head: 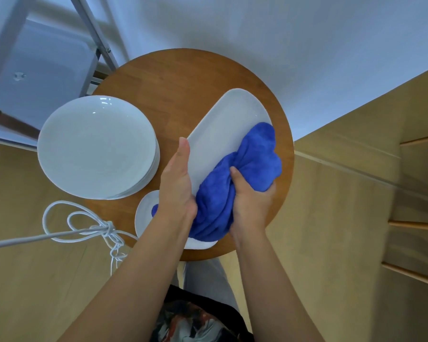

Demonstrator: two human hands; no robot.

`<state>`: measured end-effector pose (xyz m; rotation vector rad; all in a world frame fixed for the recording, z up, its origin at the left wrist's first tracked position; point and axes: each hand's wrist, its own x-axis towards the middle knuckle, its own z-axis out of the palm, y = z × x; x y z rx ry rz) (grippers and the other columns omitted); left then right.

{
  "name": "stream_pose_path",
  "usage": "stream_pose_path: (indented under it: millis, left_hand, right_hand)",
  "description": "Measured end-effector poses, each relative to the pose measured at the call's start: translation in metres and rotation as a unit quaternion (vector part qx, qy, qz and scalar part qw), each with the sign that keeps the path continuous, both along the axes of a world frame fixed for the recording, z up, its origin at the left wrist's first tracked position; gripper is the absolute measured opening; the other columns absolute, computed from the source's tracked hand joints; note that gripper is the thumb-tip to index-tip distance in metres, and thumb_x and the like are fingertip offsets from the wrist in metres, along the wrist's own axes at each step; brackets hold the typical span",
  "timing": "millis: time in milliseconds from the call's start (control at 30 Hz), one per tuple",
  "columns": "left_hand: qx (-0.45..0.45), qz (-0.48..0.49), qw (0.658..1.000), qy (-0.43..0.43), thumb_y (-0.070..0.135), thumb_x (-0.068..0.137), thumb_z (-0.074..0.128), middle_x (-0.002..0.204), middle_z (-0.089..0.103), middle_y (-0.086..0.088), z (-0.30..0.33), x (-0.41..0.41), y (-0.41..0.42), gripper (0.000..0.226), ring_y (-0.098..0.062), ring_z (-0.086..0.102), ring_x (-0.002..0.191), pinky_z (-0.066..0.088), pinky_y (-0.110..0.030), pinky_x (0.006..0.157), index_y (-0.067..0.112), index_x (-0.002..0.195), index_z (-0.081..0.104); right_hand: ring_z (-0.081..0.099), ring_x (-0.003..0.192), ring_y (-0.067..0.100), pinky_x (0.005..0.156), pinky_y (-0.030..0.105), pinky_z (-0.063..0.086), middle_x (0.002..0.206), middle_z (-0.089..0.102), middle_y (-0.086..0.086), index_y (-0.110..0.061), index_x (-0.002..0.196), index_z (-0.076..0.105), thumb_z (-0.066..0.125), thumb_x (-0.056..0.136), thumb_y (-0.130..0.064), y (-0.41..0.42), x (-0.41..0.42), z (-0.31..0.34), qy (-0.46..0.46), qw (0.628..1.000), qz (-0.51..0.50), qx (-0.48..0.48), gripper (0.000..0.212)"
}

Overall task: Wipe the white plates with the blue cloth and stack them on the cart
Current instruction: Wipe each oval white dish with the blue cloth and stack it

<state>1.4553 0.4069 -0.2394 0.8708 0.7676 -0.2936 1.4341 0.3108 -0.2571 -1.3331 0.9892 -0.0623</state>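
Round wooden bench over pale wood flooring, white wall beyond; oblong plate being wiped.

Left hand is holding the oblong white plate by its near-left edge, fingers straight along the rim, plate tilting up off the bench. Right hand is gripping the bunched blue cloth, fingers curling into the folds, and pressing it against the plate's right side; the cloth's tail is hanging down between the wrists over a small white plate lying at the bench's near edge. A stack of round white plates is sitting on the bench's left side, overhanging its rim. A metal-framed cart is standing just beyond, upper left. A knotted white cord is crossing the floor at left.
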Motion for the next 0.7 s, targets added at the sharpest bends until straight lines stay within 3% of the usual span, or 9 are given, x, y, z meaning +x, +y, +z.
stream_pose_path:
  millis: [67, 133, 233, 367, 467, 567, 633, 700]
  left_hand:
    - [0.006, -0.065, 0.998, -0.026, 0.057, 0.07, 0.062, 0.1, 0.073, -0.005, 0.001, 0.001, 0.006, 0.051, -0.023, 0.071, 0.091, 0.058, -0.036, 0.071, 0.022, 0.107, 0.065]
    - [0.066, -0.154, 0.984, -0.059, 0.054, 0.075, 0.063, 0.105, 0.07, -0.004, 0.003, 0.006, 0.019, 0.047, -0.026, 0.067, 0.098, 0.058, -0.038, 0.075, 0.023, 0.111, 0.063]
    - [0.062, -0.259, 0.962, -0.063, 0.055, 0.084, 0.055, 0.102, 0.067, -0.012, 0.007, 0.021, 0.04, 0.048, -0.035, 0.063, 0.089, 0.053, -0.041, 0.076, 0.014, 0.108, 0.061]
    - [0.056, -0.263, 0.963, 0.004, 0.048, 0.09, 0.055, 0.082, 0.076, 0.002, 0.013, 0.041, 0.044, 0.026, -0.017, 0.073, 0.075, 0.057, -0.033, 0.064, 0.024, 0.095, 0.064]
    - [-0.005, -0.227, 0.974, 0.024, 0.046, 0.094, 0.05, 0.092, 0.075, -0.002, 0.013, 0.045, 0.037, 0.027, -0.021, 0.073, 0.083, 0.059, -0.037, 0.067, 0.025, 0.105, 0.062]
    - [-0.035, -0.198, 0.98, 0.008, 0.051, 0.095, 0.043, 0.111, 0.071, -0.006, 0.011, 0.045, 0.031, 0.042, -0.026, 0.069, 0.099, 0.058, -0.042, 0.076, 0.024, 0.124, 0.056]
    - [-0.049, -0.174, 0.984, -0.004, 0.056, 0.094, 0.039, 0.12, 0.066, -0.007, 0.007, 0.044, 0.025, 0.052, -0.028, 0.065, 0.107, 0.055, -0.044, 0.082, 0.024, 0.133, 0.05]
    - [-0.045, -0.136, 0.99, -0.01, 0.061, 0.09, 0.042, 0.109, 0.072, -0.002, 0.001, 0.039, 0.017, 0.049, -0.024, 0.069, 0.098, 0.057, -0.04, 0.074, 0.03, 0.127, 0.053]
  right_hand:
    - [0.065, 0.104, 0.017, 0.09, 0.038, 0.054, 0.117, 0.066, 0.002, -0.014, 0.126, 0.053, 0.078, 0.077, -0.017, -0.005, -0.01, 0.002, 0.011, 1.0, 0.004, 0.004, 0.054]
    - [0.064, 0.107, 0.021, 0.092, 0.039, 0.053, 0.119, 0.064, 0.008, -0.01, 0.126, 0.053, 0.079, 0.074, -0.019, -0.02, -0.014, 0.007, 0.005, 0.999, 0.036, 0.002, 0.06]
    - [0.063, 0.108, 0.018, 0.091, 0.036, 0.054, 0.122, 0.062, 0.01, -0.007, 0.128, 0.049, 0.073, 0.066, -0.022, -0.047, -0.015, 0.019, -0.033, 0.99, 0.133, -0.043, 0.068]
    - [0.062, 0.107, 0.009, 0.086, 0.028, 0.054, 0.122, 0.061, -0.003, -0.021, 0.129, 0.046, 0.075, 0.065, -0.023, -0.055, -0.011, 0.029, -0.042, 0.951, 0.296, -0.08, 0.07]
    - [0.062, 0.105, 0.003, 0.084, 0.021, 0.053, 0.121, 0.061, -0.009, -0.024, 0.13, 0.046, 0.08, 0.067, -0.019, -0.05, -0.012, 0.025, -0.049, 0.961, 0.258, -0.087, 0.072]
    - [0.062, 0.106, 0.007, 0.086, 0.021, 0.053, 0.123, 0.062, -0.002, -0.019, 0.131, 0.047, 0.076, 0.066, -0.025, -0.044, -0.023, 0.017, -0.049, 0.979, 0.185, -0.077, 0.072]
    - [0.062, 0.108, 0.012, 0.093, 0.032, 0.052, 0.122, 0.062, 0.001, -0.017, 0.129, 0.049, 0.076, 0.066, -0.03, -0.036, -0.032, 0.01, -0.033, 0.987, 0.127, -0.089, 0.07]
    - [0.062, 0.111, 0.018, 0.098, 0.044, 0.048, 0.122, 0.063, 0.002, -0.017, 0.127, 0.051, 0.078, 0.066, -0.033, -0.026, -0.038, 0.006, -0.017, 0.993, 0.065, -0.095, 0.069]
